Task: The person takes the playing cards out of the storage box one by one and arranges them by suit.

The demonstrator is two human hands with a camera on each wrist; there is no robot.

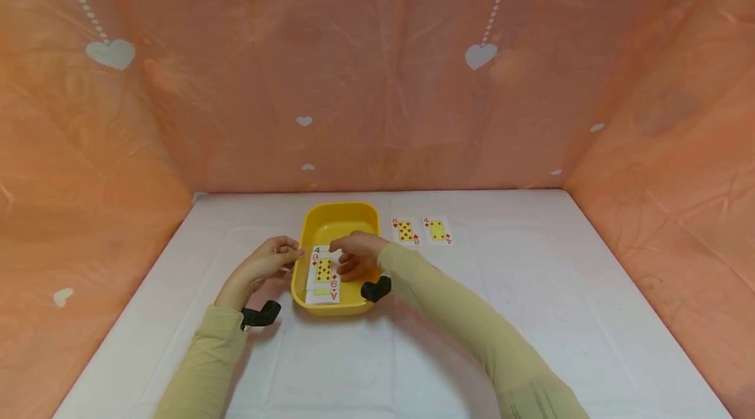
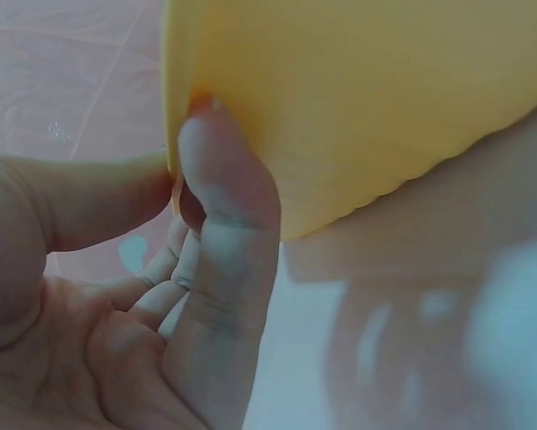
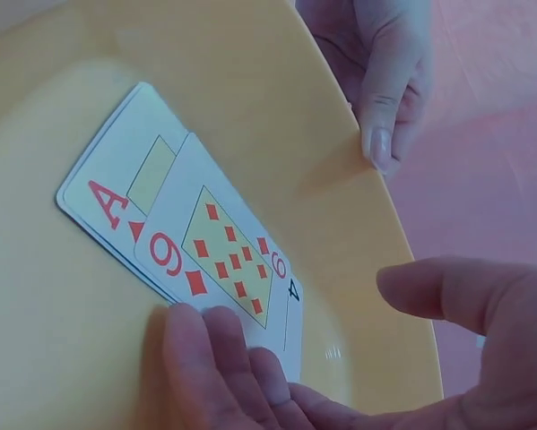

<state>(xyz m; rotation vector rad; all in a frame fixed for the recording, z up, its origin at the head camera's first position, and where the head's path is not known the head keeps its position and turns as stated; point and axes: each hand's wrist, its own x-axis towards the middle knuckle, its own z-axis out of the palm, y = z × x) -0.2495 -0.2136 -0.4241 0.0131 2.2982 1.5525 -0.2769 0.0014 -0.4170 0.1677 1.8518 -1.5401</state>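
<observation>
A yellow plastic tray (image 1: 339, 309) stands on the table with a small pile of playing cards inside. The nine of diamonds (image 3: 219, 251) lies on top, partly covering a red ace (image 3: 129, 152) and a black four (image 3: 292, 300). My left hand (image 1: 265, 265) pinches the tray's left rim between thumb and finger, as the left wrist view (image 2: 210, 269) shows from close by. Over the tray's right side reaches my right hand (image 1: 356, 254), its fingers (image 3: 196, 358) at the pile's edge. Its thumb (image 3: 429, 287) stays well apart from the cards, with nothing pinched.
Right of the tray, the eight of hearts (image 1: 404, 231) and the four of diamonds (image 1: 437, 230) lie face up side by side on the white tablecloth (image 1: 519, 314). Orange cloth (image 1: 377, 98) with white hearts surrounds the table at the back and both sides.
</observation>
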